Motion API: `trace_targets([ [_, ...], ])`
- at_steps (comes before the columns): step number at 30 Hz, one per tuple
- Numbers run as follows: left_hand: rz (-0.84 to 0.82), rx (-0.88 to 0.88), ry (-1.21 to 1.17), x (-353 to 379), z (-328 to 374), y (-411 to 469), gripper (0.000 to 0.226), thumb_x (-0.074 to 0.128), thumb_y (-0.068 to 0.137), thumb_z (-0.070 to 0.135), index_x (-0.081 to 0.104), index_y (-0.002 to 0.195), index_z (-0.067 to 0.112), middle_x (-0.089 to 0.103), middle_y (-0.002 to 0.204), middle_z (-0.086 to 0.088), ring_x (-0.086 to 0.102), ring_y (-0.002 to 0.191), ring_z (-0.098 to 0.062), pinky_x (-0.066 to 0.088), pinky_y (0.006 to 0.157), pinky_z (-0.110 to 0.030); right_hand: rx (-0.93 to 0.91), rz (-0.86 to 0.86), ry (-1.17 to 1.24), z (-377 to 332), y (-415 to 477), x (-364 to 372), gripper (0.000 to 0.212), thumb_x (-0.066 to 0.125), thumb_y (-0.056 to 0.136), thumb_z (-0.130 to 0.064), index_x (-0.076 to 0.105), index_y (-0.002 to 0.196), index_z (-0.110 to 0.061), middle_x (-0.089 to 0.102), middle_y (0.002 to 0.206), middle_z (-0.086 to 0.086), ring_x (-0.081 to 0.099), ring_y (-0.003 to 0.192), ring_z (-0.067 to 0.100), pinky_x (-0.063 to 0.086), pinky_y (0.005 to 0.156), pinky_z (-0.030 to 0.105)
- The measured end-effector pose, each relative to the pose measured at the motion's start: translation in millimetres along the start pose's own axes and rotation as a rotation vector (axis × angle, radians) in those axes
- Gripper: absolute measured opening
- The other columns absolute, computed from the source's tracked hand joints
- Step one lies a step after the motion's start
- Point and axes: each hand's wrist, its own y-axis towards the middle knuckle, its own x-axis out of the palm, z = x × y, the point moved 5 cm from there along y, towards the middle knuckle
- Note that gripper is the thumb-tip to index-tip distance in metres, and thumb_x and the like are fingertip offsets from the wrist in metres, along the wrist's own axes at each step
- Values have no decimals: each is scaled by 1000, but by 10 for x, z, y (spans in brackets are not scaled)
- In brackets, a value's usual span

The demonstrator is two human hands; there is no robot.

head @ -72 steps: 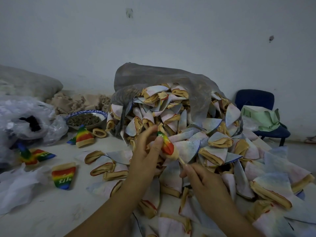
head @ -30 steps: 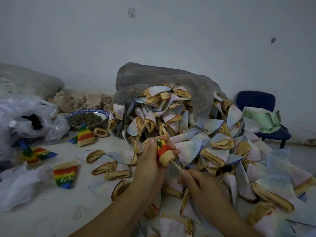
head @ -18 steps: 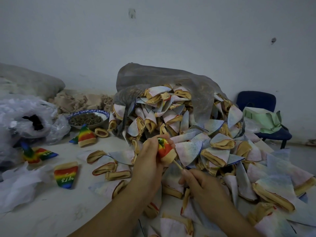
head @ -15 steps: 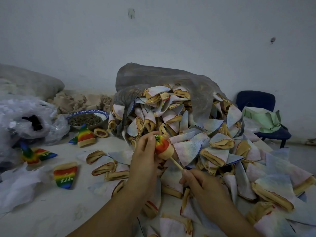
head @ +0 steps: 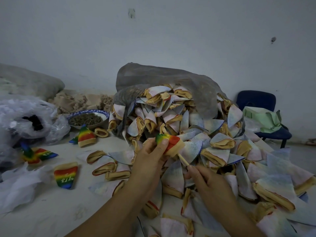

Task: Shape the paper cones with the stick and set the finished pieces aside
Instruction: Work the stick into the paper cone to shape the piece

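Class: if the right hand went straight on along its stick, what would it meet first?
Most likely the tan open end of the rainbow cone held by the left hand; the stick runs into it.

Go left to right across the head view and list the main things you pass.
Clear plastic bag → bowl → left hand gripping the rainbow cone → stick → right hand holding it → blue chair.

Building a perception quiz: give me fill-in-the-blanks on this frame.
1. The left hand grips a ___-striped cone.
2. The right hand pinches the stick, whose tip is ___ the cone.
3. The green bag lies on the ___ chair.
Missing words: rainbow; inside; blue.
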Motion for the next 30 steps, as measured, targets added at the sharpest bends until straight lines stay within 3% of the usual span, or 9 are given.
trace_targets([
  [3, -48, -67, -107, -3, -11, 35, 41, 63, 83, 28, 63, 112, -1, 72, 107, -19, 71, 95, -26, 59, 75, -31, -33, 15, 11, -1, -8, -17, 39, 31, 76, -65, 58, 69, -38, 62, 67, -16, 55, 59, 3, 40, 53, 20],
  [6, -86, -72, -100, -35, 9, 60, 43, 62, 85, 33, 62, 111, -1, 73, 96, -17, 72, 85, -23, 58, 71, -30, -38, 2, -10, 15, 0, -29, 35, 31, 77, -63, 56, 70, -40, 64, 75, -18, 57, 66, 1, 42, 57, 23],
  [9, -49, -27, 12, -106, 58, 84, 53, 64, 80, 42, 62, 111, 0, 68, 83, -12, 64, 69, -17, 54, 63, -25, -34, -25, -85, 30, 12, -51, 28, 31, 78, -61, 53, 71, -45, 65, 71, -16, 58, 74, -1, 47, 64, 28],
  [15, -58, 48, 328, -94, 15, 50, 35, 63, 77, 48, 72, 95, 20, 74, 91, -2, 72, 86, -18, 58, 70, -26, -63, 5, -103, -34, 4, -77, 26, 27, 75, -64, 49, 73, -49, 66, 72, -12, 58, 76, 0, 46, 64, 26],
  [18, -42, 125, 419, -68, 67, 19, 42, 58, 80, 49, 66, 92, 10, 71, 82, 0, 69, 76, -11, 55, 67, -20, -71, 51, -89, -63, -5, -91, 32, 26, 75, -66, 50, 72, -46, 66, 71, -6, 58, 68, 4, 48, 61, 31],
  [23, -22, 201, 444, -13, 86, -47, 43, 52, 85, 46, 58, 92, 3, 62, 77, 5, 60, 74, -7, 51, 66, -22, -40, 110, 33, -117, -31, -88, 28, 40, 86, -52, 55, 68, -36, 56, 56, -15, 51, 49, 2, 36, 46, 15],
  [26, -10, 258, 440, 37, 99, -84, 48, 50, 85, 46, 56, 90, -1, 56, 76, 2, 56, 70, -4, 48, 63, -17, 27, 130, 104, -102, -26, -111, 28, 43, 85, -51, 58, 68, -34, 60, 60, -19, 54, 53, -2, 38, 45, 10],
  [28, -9, 263, 408, 46, 84, -93, 51, 51, 85, 48, 55, 90, -3, 54, 80, -10, 56, 75, -11, 49, 68, -23, 57, 137, 131, -91, -30, -121, 31, 42, 83, -53, 59, 68, -32, 62, 65, -18, 56, 57, -1, 40, 45, 9],
  [30, -10, 198, 309, 41, 24, -77, 47, 52, 87, 45, 58, 94, -1, 59, 92, -18, 60, 87, -24, 53, 79, -39, 60, 145, 138, -90, -42, -131, 36, 39, 77, -60, 60, 68, -31, 62, 67, -14, 56, 57, 2, 41, 46, 12],
])
